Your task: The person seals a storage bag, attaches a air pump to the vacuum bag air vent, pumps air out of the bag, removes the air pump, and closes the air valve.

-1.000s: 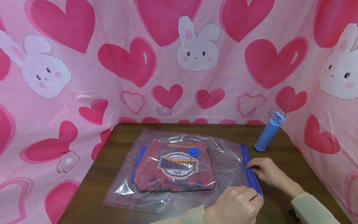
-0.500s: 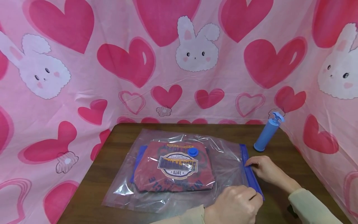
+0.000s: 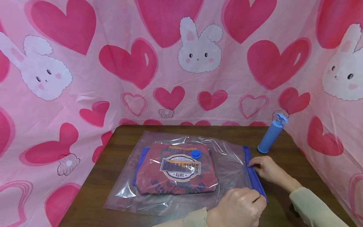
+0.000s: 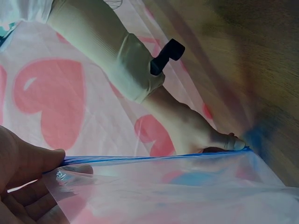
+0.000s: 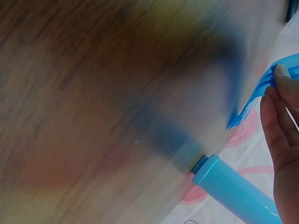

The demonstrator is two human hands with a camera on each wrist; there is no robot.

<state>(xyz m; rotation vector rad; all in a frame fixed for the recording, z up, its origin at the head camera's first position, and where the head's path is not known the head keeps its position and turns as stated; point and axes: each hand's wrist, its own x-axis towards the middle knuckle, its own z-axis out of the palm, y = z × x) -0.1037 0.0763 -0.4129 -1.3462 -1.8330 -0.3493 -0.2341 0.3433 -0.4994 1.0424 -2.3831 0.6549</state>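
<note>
A clear plastic vacuum storage bag (image 3: 229, 164) lies flat on the table in the head view. Inside it is a folded red garment (image 3: 210, 176) with a printed badge, and a blue round valve (image 3: 195, 154) sits above the garment. Along the bag's right end runs a blue zip strip (image 3: 256, 183). My left hand (image 3: 236, 205) grips the strip's near end, thumb on top in the left wrist view. Farther along, my right hand (image 3: 269, 170) pinches the strip between thumb and fingers (image 5: 273, 114). The bag's near right part is hidden behind my left hand.
A blue hand pump (image 3: 270, 137) stands upright on the dark wooden table (image 3: 93, 186), just beyond my right hand. Pink cloth (image 3: 232, 110) with hearts and rabbits hangs behind and along both sides of the table.
My right hand has slid slightly along the zip strip toward its far end, still pinching it. The left hand keeps its grip in place, and the bag and pump stay put.
</note>
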